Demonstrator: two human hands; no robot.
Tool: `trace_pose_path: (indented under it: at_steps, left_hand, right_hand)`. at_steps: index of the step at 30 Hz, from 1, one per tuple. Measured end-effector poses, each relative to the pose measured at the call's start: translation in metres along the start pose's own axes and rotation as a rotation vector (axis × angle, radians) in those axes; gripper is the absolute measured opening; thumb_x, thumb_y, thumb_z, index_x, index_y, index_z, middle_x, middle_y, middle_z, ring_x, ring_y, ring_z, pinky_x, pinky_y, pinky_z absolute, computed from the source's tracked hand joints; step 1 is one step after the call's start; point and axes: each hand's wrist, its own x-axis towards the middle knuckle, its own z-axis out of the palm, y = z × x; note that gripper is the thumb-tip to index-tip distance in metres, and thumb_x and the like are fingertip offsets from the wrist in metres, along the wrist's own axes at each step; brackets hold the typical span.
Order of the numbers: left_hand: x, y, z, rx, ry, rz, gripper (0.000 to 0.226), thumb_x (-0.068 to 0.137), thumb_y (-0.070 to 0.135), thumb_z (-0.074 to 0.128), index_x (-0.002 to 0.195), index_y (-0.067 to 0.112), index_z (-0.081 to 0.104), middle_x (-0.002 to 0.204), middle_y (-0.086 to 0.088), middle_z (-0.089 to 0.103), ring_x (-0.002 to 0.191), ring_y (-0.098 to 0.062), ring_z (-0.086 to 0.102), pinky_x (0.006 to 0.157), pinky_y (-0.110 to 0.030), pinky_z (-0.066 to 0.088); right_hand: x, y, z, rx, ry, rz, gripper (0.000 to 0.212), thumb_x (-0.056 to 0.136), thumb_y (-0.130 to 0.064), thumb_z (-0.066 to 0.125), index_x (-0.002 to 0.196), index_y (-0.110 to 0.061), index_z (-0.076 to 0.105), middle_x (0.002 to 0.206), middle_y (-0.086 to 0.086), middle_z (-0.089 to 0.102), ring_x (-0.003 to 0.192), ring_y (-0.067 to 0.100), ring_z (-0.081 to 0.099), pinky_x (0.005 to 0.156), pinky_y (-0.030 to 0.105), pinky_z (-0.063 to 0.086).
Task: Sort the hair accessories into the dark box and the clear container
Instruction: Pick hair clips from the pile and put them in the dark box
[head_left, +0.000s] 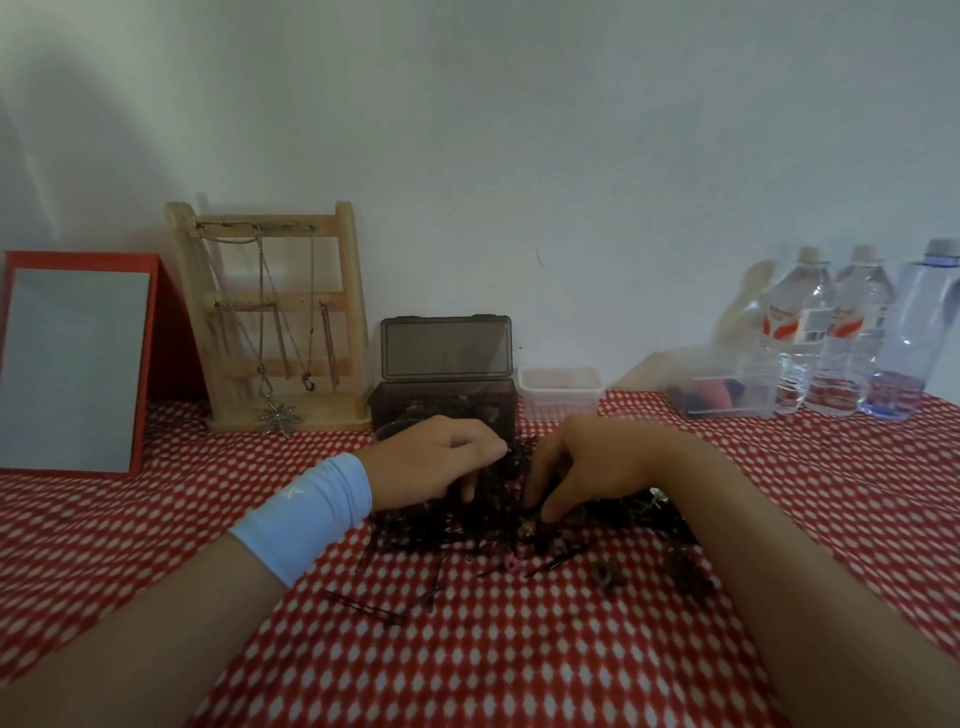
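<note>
A dark heap of hair accessories (483, 525) lies on the red-and-white cloth in the middle. Loose bobby pins (395, 605), a small pink elastic (513, 564) and a brown one (603, 576) lie in front of it. My left hand (436, 460), with a light blue wristband, has its fingers curled down into the heap's far left side. My right hand (587, 462) pinches at dark pieces near the heap's middle. Behind the heap stands the dark box (447, 402) with its lid up. The small clear container (560, 391) sits just right of it.
A wooden jewellery stand (275, 317) with necklaces and a red-framed mirror (72, 364) stand at the back left. At the back right are a clear tub (727, 392) with coloured items and three plastic bottles (841, 332). A white wall lies behind.
</note>
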Motion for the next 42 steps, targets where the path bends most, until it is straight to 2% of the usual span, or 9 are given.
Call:
trace_pose_path:
  at_steps: [3, 7, 11, 16, 20, 27, 35, 39, 42]
  left_hand:
    - [0.001, -0.001, 0.0, -0.093, 0.007, -0.009, 0.027, 0.101, 0.041, 0.042, 0.095, 0.029, 0.065, 0.072, -0.004, 0.067, 0.056, -0.006, 0.055, 0.054, -0.019, 0.042]
    - [0.002, 0.0, -0.003, -0.261, 0.084, 0.003, 0.032, 0.104, 0.03, 0.041, 0.111, 0.008, 0.064, 0.103, -0.009, 0.072, 0.07, -0.021, 0.06, 0.054, -0.025, 0.045]
    - [0.003, -0.001, -0.007, -0.268, 0.175, 0.018, 0.028, 0.105, 0.02, 0.038, 0.124, 0.025, 0.059, 0.096, -0.001, 0.067, 0.069, -0.011, 0.062, 0.053, -0.022, 0.047]
    - [0.01, -0.002, -0.004, -0.053, 0.203, -0.098, 0.028, 0.102, 0.034, 0.038, 0.094, 0.03, 0.064, 0.081, 0.002, 0.061, 0.071, -0.012, 0.059, 0.063, -0.025, 0.043]
    - [0.023, 0.001, -0.001, 0.38, 0.126, -0.002, 0.022, 0.092, 0.048, 0.058, 0.098, 0.031, 0.07, 0.096, 0.017, 0.06, 0.094, -0.002, 0.055, 0.083, -0.022, 0.043]
    - [0.04, 0.005, 0.009, 0.58, -0.136, 0.011, 0.03, 0.086, 0.039, 0.07, 0.115, 0.03, 0.071, 0.102, 0.015, 0.053, 0.102, -0.008, 0.054, 0.09, -0.022, 0.039]
    - [0.037, -0.007, -0.005, 0.3, 0.059, 0.046, 0.017, 0.078, 0.042, 0.077, 0.092, 0.038, 0.069, 0.095, 0.025, 0.064, 0.09, 0.009, 0.057, 0.077, -0.01, 0.041]
    - [0.036, -0.007, -0.02, 0.151, 0.136, 0.015, 0.003, 0.088, 0.042, 0.067, 0.088, 0.04, 0.069, 0.075, 0.02, 0.069, 0.062, -0.004, 0.065, 0.059, -0.017, 0.049]
    - [0.039, -0.005, -0.033, 0.156, 0.203, -0.003, 0.016, 0.088, 0.048, 0.065, 0.085, 0.033, 0.071, 0.082, 0.01, 0.074, 0.07, -0.012, 0.068, 0.065, -0.022, 0.054]
  right_hand:
    - [0.0, 0.0, 0.0, 0.062, 0.08, -0.021, 0.014, 0.084, -0.035, 0.077, 0.086, -0.048, 0.074, 0.095, -0.031, 0.069, 0.09, -0.011, 0.063, 0.084, 0.015, 0.044]
    - [0.001, 0.006, 0.0, 0.125, 0.204, 0.005, 0.006, 0.089, -0.036, 0.072, 0.089, -0.041, 0.075, 0.096, -0.024, 0.072, 0.091, -0.006, 0.065, 0.091, 0.022, 0.049]
    - [0.007, 0.013, 0.002, 0.2, 0.382, 0.01, 0.01, 0.094, -0.026, 0.067, 0.089, -0.033, 0.072, 0.085, -0.018, 0.073, 0.079, -0.003, 0.067, 0.076, 0.014, 0.052]
    - [0.011, 0.024, -0.001, 0.253, 0.618, 0.069, 0.015, 0.099, -0.018, 0.059, 0.092, -0.029, 0.066, 0.079, -0.008, 0.072, 0.064, 0.009, 0.07, 0.063, 0.027, 0.057]
    - [0.013, 0.026, -0.001, 0.292, 0.574, 0.071, 0.014, 0.101, -0.023, 0.055, 0.098, -0.027, 0.068, 0.071, -0.006, 0.071, 0.057, 0.014, 0.071, 0.05, 0.014, 0.047]
    - [0.011, 0.026, 0.003, 0.094, 0.443, 0.048, 0.016, 0.094, -0.025, 0.066, 0.1, -0.035, 0.077, 0.091, -0.029, 0.067, 0.085, -0.015, 0.061, 0.069, 0.004, 0.046]
    - [0.016, 0.018, 0.007, 0.123, 0.377, 0.014, 0.017, 0.094, -0.032, 0.066, 0.108, -0.035, 0.076, 0.091, -0.026, 0.07, 0.082, -0.01, 0.064, 0.074, 0.009, 0.047]
    - [0.011, 0.012, 0.001, 0.241, 0.346, -0.047, 0.021, 0.089, -0.026, 0.073, 0.109, -0.032, 0.075, 0.096, -0.019, 0.074, 0.089, -0.003, 0.068, 0.081, 0.015, 0.054]
    - [0.017, 0.003, -0.008, 0.348, 0.389, -0.085, 0.037, 0.086, -0.017, 0.077, 0.121, -0.025, 0.069, 0.094, -0.014, 0.076, 0.09, 0.0, 0.071, 0.079, 0.017, 0.055]
